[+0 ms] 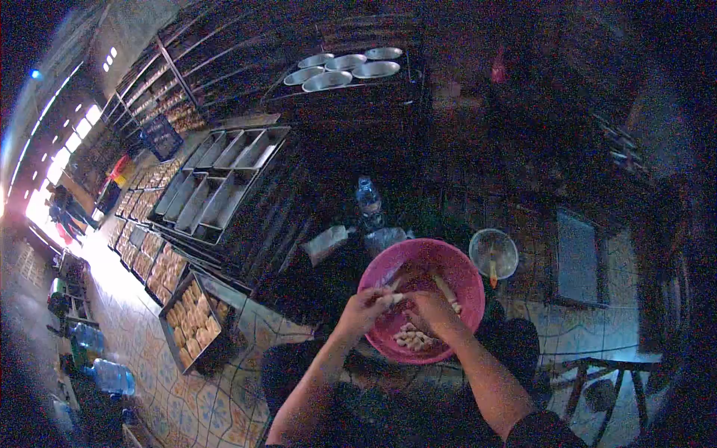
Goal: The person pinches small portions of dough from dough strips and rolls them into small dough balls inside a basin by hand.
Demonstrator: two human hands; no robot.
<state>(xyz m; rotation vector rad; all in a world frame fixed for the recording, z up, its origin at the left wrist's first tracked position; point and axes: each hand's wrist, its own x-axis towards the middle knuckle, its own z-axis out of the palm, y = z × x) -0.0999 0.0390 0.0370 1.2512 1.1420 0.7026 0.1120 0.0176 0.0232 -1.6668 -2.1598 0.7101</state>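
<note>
A pink plastic basin (463,276) sits in front of me, low down, with several pale sausage-like pieces (415,338) heaped at its near side. My left hand (366,308) and my right hand (429,306) meet over the basin and together pinch one pale stick-shaped piece (397,298). Another long pale stick (446,288) leans inside the basin just beyond my right hand.
A small clear bowl (494,252) with an orange-handled tool stands right of the basin. A water bottle (368,198) stands behind it. Empty metal loaf tins (224,175) and trays of baked buns (193,317) lie at left. A wooden stool (605,373) is at lower right.
</note>
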